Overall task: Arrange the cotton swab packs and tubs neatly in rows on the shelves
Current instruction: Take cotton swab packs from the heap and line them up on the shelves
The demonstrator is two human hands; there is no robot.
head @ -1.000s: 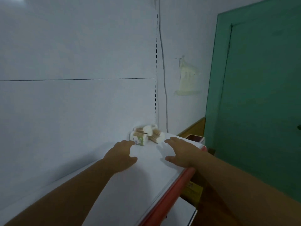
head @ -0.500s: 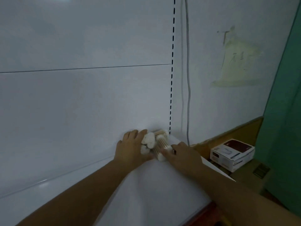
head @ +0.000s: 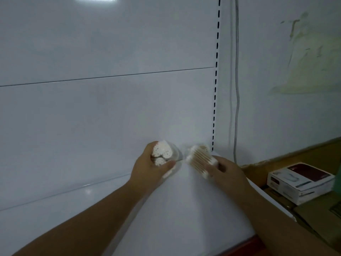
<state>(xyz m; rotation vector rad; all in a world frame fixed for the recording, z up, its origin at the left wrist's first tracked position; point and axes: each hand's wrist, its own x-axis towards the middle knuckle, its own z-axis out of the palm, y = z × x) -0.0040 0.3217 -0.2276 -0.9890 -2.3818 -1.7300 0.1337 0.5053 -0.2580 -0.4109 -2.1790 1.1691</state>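
Note:
On the white shelf (head: 184, 209), near its back right corner, my left hand (head: 147, 169) is closed around clear cotton swab packs (head: 162, 152), their white tips facing me. My right hand (head: 227, 172) grips another cotton swab pack (head: 199, 157) with wooden sticks, lying tilted on its side. The two bundles sit a small gap apart, close to the white back panel (head: 110, 117).
A slotted upright (head: 215, 89) and a grey cable (head: 237, 89) run down the wall at the shelf's right end. A white and dark red box (head: 302, 182) rests on brown cardboard (head: 313, 215) to the right, below the shelf. The shelf's front edge is red (head: 245, 246).
Both hands reached forward to the swab packs at the back corner and closed on them. The bundles are now pulled slightly apart, one in each hand.

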